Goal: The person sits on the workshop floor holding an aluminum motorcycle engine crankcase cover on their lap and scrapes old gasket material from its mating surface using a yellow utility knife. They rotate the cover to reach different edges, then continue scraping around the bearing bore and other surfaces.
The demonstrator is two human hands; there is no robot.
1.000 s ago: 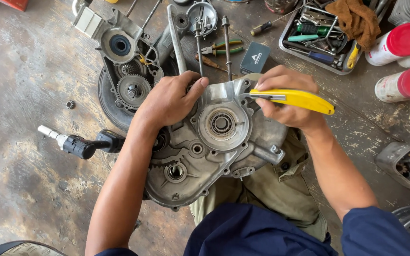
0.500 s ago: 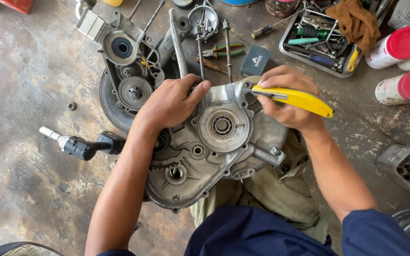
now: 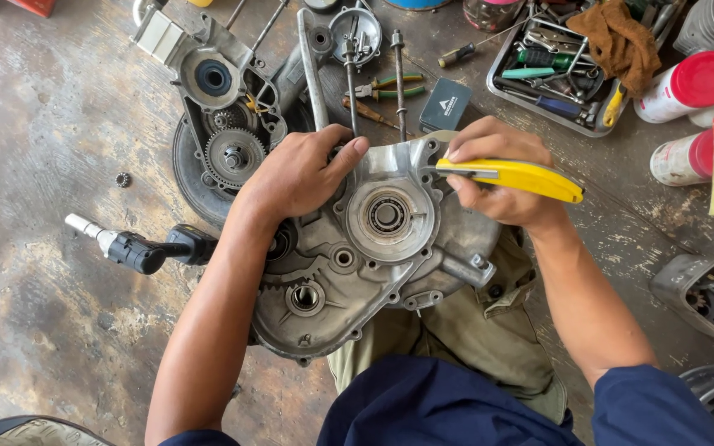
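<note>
A: Where does the engine case (image 3: 373, 264) sit?

B: On the concrete floor (image 3: 51, 165), low in the middle, partly over the person's knee. Its far edge lies just under both hands.

A: And the hands?

B: The left hand (image 3: 303, 177) lies flat on the case's upper left edge, fingers together, fingertips pressing the metal. The right hand (image 3: 497, 177) is clamped around a yellow-handled knife (image 3: 510, 175), fingers curled tight on the handle, the blade end meeting the case's top rim.

A: What crowds the edges?

B: Just beyond the left hand stands a second engine half with gears (image 3: 225, 124), touching or nearly touching the case. Long studs (image 3: 398, 83) and pliers (image 3: 390, 87) lie just past the top rim, with a small dark box (image 3: 445, 103) near the knife. A metal tool tray (image 3: 555, 74) sits well to the upper right, spray cans (image 3: 687, 87) beside it.

A: Any open room?

B: To the left, bare floor past a black-handled tool (image 3: 138, 248).
</note>
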